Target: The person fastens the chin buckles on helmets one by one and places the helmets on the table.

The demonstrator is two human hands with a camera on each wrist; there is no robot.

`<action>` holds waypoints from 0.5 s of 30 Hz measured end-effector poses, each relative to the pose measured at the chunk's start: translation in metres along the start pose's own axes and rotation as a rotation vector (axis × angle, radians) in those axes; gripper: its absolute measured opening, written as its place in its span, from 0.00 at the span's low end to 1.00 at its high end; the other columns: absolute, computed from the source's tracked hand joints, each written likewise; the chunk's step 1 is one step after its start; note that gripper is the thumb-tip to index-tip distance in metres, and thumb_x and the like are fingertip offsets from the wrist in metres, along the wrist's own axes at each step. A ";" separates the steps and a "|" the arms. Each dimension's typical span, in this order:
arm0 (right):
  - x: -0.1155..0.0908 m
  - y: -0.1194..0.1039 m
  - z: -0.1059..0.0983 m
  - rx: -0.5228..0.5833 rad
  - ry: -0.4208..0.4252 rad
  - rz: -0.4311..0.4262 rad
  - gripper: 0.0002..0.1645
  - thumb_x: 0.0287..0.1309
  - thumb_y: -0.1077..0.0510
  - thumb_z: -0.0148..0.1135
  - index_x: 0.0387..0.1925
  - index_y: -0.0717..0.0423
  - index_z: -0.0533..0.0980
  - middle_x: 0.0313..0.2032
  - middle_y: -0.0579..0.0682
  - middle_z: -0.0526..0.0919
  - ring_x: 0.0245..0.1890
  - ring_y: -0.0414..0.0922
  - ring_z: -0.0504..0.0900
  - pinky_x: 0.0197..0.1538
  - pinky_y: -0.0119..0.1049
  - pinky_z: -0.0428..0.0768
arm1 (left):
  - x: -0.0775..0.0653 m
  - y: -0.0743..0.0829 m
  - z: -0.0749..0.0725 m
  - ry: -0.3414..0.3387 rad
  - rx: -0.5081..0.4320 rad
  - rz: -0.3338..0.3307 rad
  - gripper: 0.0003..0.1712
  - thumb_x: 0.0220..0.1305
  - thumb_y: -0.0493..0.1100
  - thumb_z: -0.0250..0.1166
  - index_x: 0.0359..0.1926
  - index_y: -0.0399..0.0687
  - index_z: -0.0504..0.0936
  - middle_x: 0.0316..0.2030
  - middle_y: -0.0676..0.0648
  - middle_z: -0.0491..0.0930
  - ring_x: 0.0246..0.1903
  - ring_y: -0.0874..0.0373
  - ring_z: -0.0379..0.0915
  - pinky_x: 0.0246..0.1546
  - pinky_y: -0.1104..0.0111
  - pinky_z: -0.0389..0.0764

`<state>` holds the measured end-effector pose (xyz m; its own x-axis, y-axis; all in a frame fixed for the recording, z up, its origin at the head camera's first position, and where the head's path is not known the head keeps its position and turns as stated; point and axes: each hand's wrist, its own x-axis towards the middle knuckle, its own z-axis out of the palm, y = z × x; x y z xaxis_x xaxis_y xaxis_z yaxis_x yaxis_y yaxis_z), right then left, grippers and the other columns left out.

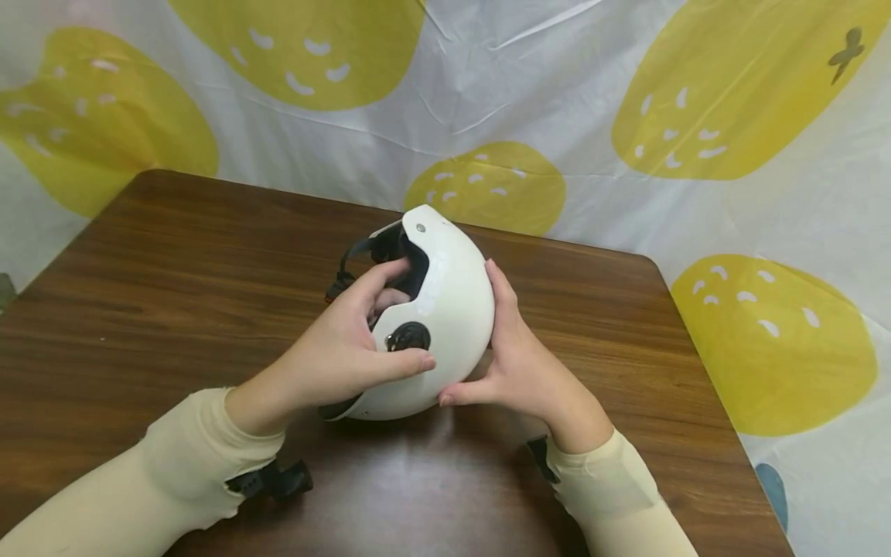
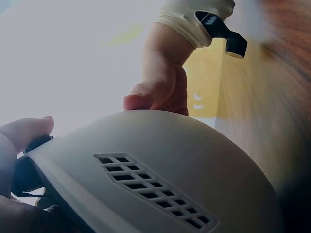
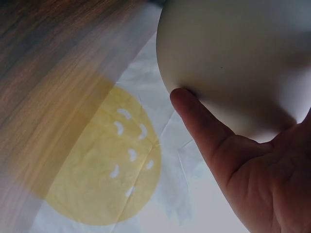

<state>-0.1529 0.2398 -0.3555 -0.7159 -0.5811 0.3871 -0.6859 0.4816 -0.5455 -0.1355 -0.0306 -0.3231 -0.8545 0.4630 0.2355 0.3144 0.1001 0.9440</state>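
Observation:
A white helmet (image 1: 452,309) with a dark lining is held on its side over the table, its opening turned to the left. My left hand (image 1: 341,340) grips the rim, fingers inside the opening and thumb outside by a round black fitting (image 1: 409,337). On the opposite side, my right hand (image 1: 522,363) holds the rounded shell, with the thumb (image 3: 204,121) spread along it in the right wrist view. A slotted vent (image 2: 155,191) shows on the shell in the left wrist view. A black strap (image 1: 356,251) hangs at the opening.
The brown wooden table (image 1: 174,286) extends around the helmet. Behind it and to its right hangs a white sheet (image 1: 487,85) with yellow fruit-like shapes. Black camera mounts (image 1: 274,480) are strapped to both wrists over cream sleeves (image 1: 188,464).

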 end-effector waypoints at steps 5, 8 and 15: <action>0.000 0.002 0.001 0.002 -0.005 0.004 0.95 0.36 0.34 0.91 0.82 0.51 0.27 0.83 0.54 0.45 0.77 0.55 0.61 0.75 0.54 0.63 | 0.000 0.001 0.000 -0.013 -0.007 0.014 0.60 0.56 0.38 0.82 0.82 0.38 0.55 0.55 0.44 0.84 0.51 0.54 0.82 0.52 0.58 0.83; 0.000 0.002 0.001 0.001 -0.004 0.005 0.95 0.36 0.33 0.90 0.82 0.53 0.27 0.83 0.54 0.46 0.77 0.54 0.62 0.75 0.54 0.64 | -0.001 0.001 0.001 -0.017 -0.017 0.020 0.60 0.56 0.38 0.82 0.82 0.38 0.55 0.55 0.44 0.84 0.51 0.53 0.83 0.51 0.58 0.84; 0.001 0.002 0.003 0.007 -0.005 0.018 0.99 0.29 0.45 0.97 0.81 0.54 0.27 0.82 0.56 0.48 0.75 0.55 0.64 0.74 0.54 0.65 | -0.001 0.001 0.003 -0.009 -0.015 0.001 0.60 0.55 0.38 0.83 0.82 0.39 0.56 0.56 0.42 0.83 0.49 0.52 0.83 0.47 0.59 0.85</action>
<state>-0.1548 0.2378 -0.3586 -0.7272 -0.5755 0.3740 -0.6723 0.4873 -0.5572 -0.1329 -0.0283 -0.3236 -0.8504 0.4709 0.2348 0.3094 0.0865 0.9470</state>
